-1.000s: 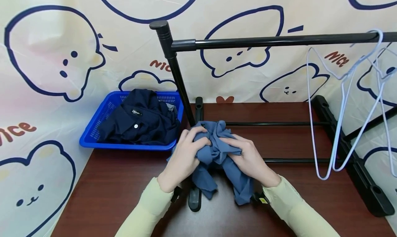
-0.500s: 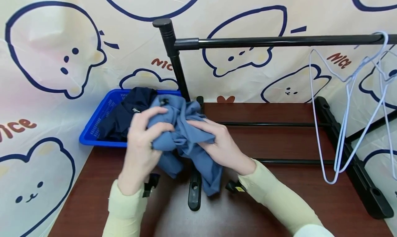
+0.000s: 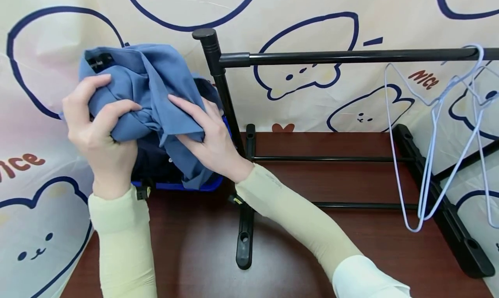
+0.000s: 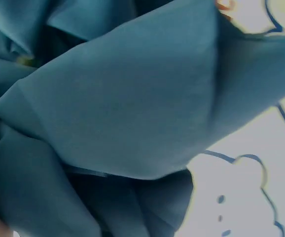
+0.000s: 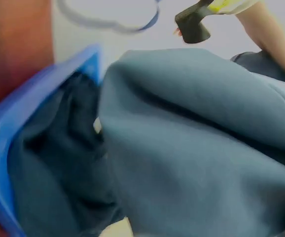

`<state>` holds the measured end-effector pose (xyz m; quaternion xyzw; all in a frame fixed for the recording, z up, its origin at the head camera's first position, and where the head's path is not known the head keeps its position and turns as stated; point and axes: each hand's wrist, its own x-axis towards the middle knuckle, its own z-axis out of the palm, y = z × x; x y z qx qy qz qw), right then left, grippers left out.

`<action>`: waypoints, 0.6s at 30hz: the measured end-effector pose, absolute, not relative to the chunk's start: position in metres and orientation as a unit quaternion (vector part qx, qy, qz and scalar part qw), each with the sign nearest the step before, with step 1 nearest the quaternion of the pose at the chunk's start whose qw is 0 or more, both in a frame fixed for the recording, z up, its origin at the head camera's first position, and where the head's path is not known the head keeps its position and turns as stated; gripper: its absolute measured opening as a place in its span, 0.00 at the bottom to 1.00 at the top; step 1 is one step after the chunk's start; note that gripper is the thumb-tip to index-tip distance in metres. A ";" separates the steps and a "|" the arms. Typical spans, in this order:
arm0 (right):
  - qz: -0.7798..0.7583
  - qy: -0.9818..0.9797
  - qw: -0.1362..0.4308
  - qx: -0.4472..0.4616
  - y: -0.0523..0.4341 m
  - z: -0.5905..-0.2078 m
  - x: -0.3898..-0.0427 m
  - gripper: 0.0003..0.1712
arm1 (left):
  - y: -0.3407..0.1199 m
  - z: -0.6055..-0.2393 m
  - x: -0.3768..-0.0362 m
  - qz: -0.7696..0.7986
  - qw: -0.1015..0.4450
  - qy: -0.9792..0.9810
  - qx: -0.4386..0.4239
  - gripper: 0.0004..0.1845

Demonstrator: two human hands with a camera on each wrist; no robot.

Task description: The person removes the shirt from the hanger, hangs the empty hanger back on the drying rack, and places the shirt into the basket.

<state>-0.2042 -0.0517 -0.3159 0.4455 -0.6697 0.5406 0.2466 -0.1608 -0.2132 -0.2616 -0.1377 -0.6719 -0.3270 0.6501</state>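
A bunched blue shirt (image 3: 161, 81) with a dark neck label is held up over the blue basket (image 3: 171, 186) at the left. My left hand (image 3: 103, 131) grips its left side, thumb and fingers sunk into the folds. On the other side my right hand (image 3: 210, 135) pinches the cloth, and a loose part hangs below it. Under the shirt, a navy garment (image 3: 150, 159) lies in the basket, mostly hidden in the head view. The left wrist view is filled by folds of the shirt (image 4: 127, 103). In the right wrist view the navy garment (image 5: 58, 168) shows beside the raised cloth.
A black clothes rack (image 3: 312, 57) stands on the brown table (image 3: 288, 254), its left post just right of the basket. Several pale blue hangers (image 3: 429, 159) hang from its bar at the right. A patterned sheet (image 3: 296, 12) covers the wall behind.
Both hands have carried the blue shirt leftward and up, from beside the rack's left foot to above the basket. It now covers much of the basket and the navy garment.
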 end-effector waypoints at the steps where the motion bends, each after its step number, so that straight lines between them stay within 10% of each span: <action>1: 0.539 -0.677 0.242 0.439 -0.056 -0.320 -0.209 0.33 | -0.217 -0.265 -0.167 -0.328 0.650 -0.672 -0.133 0.09; 8: 0.490 -0.770 0.144 0.382 -0.069 -0.372 -0.231 0.36 | -0.260 -0.334 -0.203 -0.313 0.553 -0.764 -0.116 0.08; 18: 0.405 -0.860 0.065 0.302 -0.057 -0.425 -0.244 0.31 | -0.310 -0.390 -0.206 -0.374 0.105 -0.920 -0.043 0.25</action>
